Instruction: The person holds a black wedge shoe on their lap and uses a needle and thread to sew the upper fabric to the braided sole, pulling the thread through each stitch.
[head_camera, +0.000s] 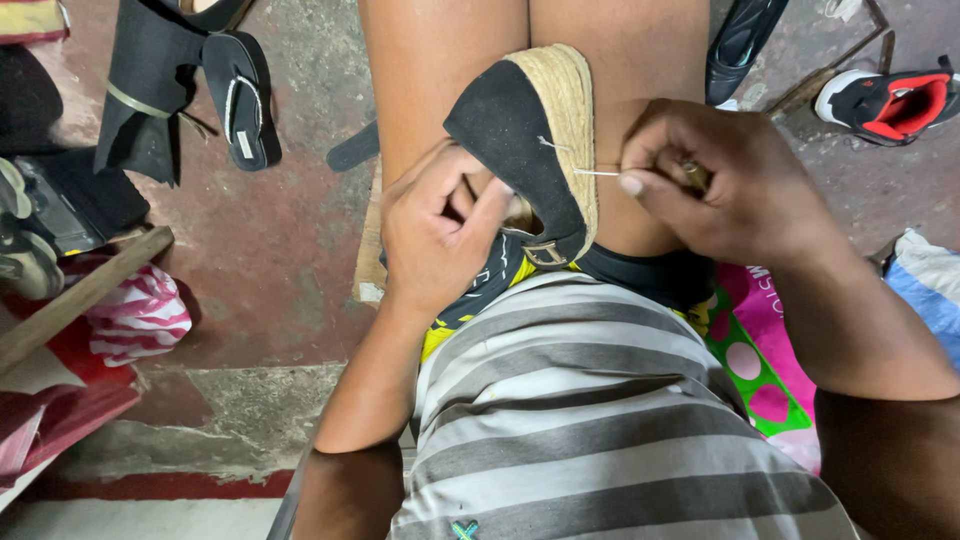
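Observation:
A black shoe with a woven straw-coloured sole (535, 130) rests between my bare thighs, sole edge turned to the right. My left hand (440, 235) grips the shoe from the left, fingers tucked into its opening near a small metal buckle (545, 253). My right hand (715, 185) pinches a thin metal needle-like tool (598, 172), its tip against the woven sole edge. A short bit of light thread (548, 144) shows on the black upper.
Black flip-flops (240, 95) and other dark footwear lie on the worn red and grey floor at upper left. A red and black sneaker (890, 100) sits at upper right, a black shoe (740, 40) beside it. A wooden stick (80, 295) and striped cloth (140, 310) lie at left.

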